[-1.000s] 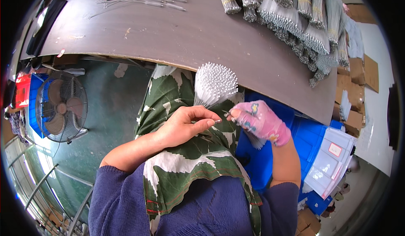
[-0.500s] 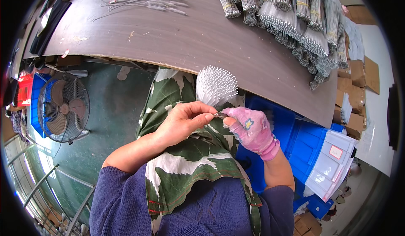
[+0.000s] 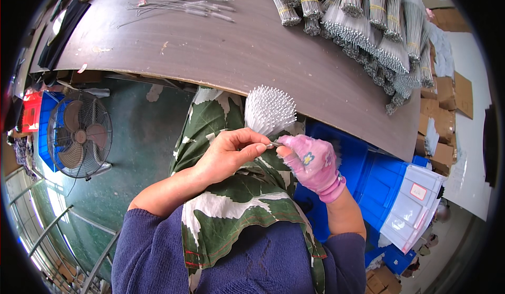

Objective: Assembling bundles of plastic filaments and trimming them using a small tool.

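Observation:
My bare left hand (image 3: 231, 149) is closed in a pinch, thumb against forefinger, over my lap. Facing it, my right hand (image 3: 313, 162), in a pink flowered glove that leaves the thumb tip bare, also pinches. A small, thin metallic piece (image 3: 273, 144) shows between the two sets of fingertips; its exact kind is too small to tell. Just beyond the fingers, a thick bundle of thin wire brushes with white tips (image 3: 270, 110) stands at the table edge, its lower part hidden by my hands and the camouflage apron (image 3: 231, 202).
On the brown table (image 3: 210, 52) lie several loose wire brushes (image 3: 189, 3) at the far left. Many tied wire bundles (image 3: 363, 20) are piled at the far right. Blue bins (image 3: 381, 181) stand right of my lap; a floor fan (image 3: 80, 136) stands left.
My right hand has shifted slightly, its wrist moving a little toward the left. Both hands keep their pinch at nearly the same spot.

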Motion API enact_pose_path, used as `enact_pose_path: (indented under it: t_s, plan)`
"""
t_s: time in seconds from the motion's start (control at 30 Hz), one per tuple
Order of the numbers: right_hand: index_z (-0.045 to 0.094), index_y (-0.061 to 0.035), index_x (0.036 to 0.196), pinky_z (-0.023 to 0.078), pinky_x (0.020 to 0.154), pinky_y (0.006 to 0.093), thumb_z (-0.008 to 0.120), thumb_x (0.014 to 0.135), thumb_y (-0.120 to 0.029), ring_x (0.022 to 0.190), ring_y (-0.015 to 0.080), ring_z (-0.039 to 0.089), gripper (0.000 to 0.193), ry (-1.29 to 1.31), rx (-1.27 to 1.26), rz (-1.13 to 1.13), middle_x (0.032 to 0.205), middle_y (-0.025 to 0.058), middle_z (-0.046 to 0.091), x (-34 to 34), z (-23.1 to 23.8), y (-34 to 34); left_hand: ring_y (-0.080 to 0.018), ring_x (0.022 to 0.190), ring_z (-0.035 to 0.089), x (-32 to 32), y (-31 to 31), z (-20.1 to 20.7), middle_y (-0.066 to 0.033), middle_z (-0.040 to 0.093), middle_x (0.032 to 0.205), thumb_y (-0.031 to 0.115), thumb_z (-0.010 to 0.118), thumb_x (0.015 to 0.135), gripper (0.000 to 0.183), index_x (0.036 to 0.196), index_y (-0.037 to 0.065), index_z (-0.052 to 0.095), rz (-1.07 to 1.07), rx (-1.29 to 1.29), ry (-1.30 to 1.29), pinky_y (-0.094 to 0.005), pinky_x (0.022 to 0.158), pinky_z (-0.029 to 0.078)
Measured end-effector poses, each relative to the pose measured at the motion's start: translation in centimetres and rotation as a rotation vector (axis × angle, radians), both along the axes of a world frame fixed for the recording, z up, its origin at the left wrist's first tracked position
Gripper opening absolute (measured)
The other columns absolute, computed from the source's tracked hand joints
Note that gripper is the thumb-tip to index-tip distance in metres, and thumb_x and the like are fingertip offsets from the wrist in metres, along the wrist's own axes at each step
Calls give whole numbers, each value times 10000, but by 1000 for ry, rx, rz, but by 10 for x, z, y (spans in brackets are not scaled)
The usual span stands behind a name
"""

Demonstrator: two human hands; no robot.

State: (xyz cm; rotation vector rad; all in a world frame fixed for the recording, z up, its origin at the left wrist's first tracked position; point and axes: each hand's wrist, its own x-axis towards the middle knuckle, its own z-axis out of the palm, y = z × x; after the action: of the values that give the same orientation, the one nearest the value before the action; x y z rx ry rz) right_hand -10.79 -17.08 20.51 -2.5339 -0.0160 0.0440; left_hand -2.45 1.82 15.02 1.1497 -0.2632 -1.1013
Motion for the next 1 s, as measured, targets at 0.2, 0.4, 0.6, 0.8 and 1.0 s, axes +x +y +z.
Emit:
enact_pose_path:
  t_s: [0.2,0.4,0.6,0.8,1.0]
  plan:
    - [644,1,982,443,581,254,546,924,-303,621,127,581,324,142,466,-119,762,83,654,3,-7,-8,-17,727,478,14,1,8,39,584,835,175,569,929,177,1024,35,619,54,-34,81,-171,621,405]
    - [604,20,1077,449,647,221,526,944,-279,703,63,538,337,346,773,-196,866,44,666,6,-6,-3,-10,644,440,36,10,14,37,583,820,131,601,903,94,979,75,599,289,-131,132,-154,534,331]
    - [633,20,1032,447,666,235,529,940,-283,729,80,559,333,369,687,-116,869,78,670,10,-3,2,-13,718,486,45,19,2,44,595,852,158,607,905,147,1010,55,609,449,-187,-38,-172,616,395]
    - [625,32,1040,459,711,260,532,939,-270,767,115,582,332,300,644,-76,862,99,669,15,1,8,-28,709,505,50,18,6,30,604,840,144,628,890,139,990,48,620,484,-273,0,-187,617,414]
    - [621,35,1036,453,662,249,526,939,-290,708,110,562,352,216,608,-60,844,83,657,18,-4,5,-33,696,510,52,19,14,23,599,820,150,621,895,139,994,52,621,476,-317,83,-185,595,413]
